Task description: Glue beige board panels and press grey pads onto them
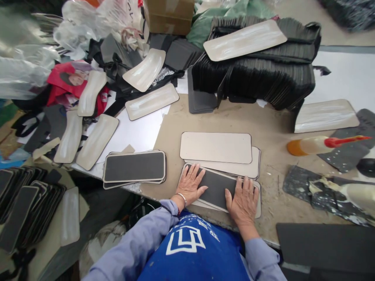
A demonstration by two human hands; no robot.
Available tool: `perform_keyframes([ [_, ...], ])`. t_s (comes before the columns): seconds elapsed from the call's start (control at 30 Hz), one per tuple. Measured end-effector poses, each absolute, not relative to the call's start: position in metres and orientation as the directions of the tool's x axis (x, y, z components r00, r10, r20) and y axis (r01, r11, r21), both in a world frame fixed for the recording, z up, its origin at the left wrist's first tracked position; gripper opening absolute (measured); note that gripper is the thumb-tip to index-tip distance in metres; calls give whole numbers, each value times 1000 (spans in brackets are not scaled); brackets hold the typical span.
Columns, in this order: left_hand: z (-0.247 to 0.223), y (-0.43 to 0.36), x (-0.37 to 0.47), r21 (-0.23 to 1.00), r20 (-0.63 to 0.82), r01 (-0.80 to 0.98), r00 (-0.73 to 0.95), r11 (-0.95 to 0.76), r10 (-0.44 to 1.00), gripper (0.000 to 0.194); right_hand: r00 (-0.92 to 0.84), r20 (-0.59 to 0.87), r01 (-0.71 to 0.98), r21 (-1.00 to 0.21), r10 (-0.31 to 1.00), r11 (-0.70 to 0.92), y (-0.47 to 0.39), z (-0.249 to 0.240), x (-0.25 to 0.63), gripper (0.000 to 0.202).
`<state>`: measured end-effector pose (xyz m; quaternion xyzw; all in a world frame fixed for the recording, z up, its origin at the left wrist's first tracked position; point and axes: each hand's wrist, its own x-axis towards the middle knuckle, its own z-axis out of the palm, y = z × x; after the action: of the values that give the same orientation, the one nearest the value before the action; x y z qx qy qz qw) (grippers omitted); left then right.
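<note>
Both palms lie on a dark grey rectangular panel with a pale border at the table's front edge. My left hand rests flat over its left end, fingers spread. Across its right end, my right hand lies with fingers stretched out and thumb apart. Beneath that panel, pale panels stick out at the corners. Just behind sits a small stack of beige rounded panels, the top one shifted to the left. To the left is a stack of grey panels with pale borders.
A long bundle of black pieces stands at the back. Glue-streaked pale panels lie on the left. On the right are a bottle with a red nozzle and a glue-stained dark sheet. More bordered panels are piled at lower left.
</note>
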<state>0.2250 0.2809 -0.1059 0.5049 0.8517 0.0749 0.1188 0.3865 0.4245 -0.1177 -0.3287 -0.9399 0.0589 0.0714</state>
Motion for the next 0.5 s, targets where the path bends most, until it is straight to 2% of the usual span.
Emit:
perform_keyframes([
  [0.1,-105,280,226,281,-101,835,-465,473,880,63,-771,98,602,-209,629,771,427,-118,387,63],
  [0.2,-105,277,224,367,10,797,-518,479,855,58,-747,169,578,-312,643,754,438,-114,397,57],
  [0.3,-107,269,219,479,133,639,-731,603,669,51,-660,258,605,-373,705,703,450,-106,419,47],
  [0.4,-111,262,211,540,74,436,-877,720,475,38,-594,275,674,-343,756,654,451,-103,439,37],
  [0.5,-110,260,204,551,31,386,-895,740,444,25,-611,255,685,-306,750,662,443,-108,447,36],
])
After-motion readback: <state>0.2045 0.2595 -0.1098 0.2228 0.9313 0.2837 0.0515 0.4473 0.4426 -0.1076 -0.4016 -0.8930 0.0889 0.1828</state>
